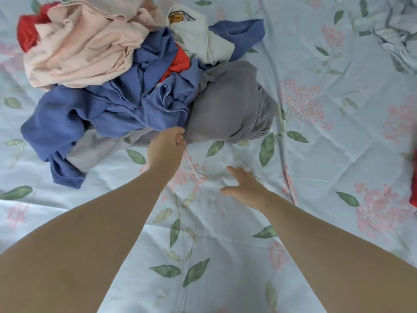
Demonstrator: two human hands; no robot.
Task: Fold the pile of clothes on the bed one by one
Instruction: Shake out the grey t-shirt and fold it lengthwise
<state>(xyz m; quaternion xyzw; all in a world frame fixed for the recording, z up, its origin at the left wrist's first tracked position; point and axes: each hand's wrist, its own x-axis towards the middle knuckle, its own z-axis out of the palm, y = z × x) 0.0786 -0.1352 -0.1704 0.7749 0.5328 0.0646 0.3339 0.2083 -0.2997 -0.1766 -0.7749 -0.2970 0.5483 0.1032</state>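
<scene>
Pile of clothes (pixel 126 71): heaped unfolded, far left on the bed (pixel 316 154); folding is judged barely begun. Left hand (pixel 167 146): a pale cord (pixel 191 166) is pinched at the pile's near edge. Right hand (pixel 246 186): fingers spread, nothing held.

Left hand (pixel 165 146) pinching cord (pixel 190 164), right hand (pixel 244 188) spread

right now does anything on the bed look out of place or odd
Nothing looks damaged. A red item sits alone at the right edge of the floral bedsheet, apart from the tangled pile of clothes. A thin pale cord trails from the left hand onto the sheet.
</scene>
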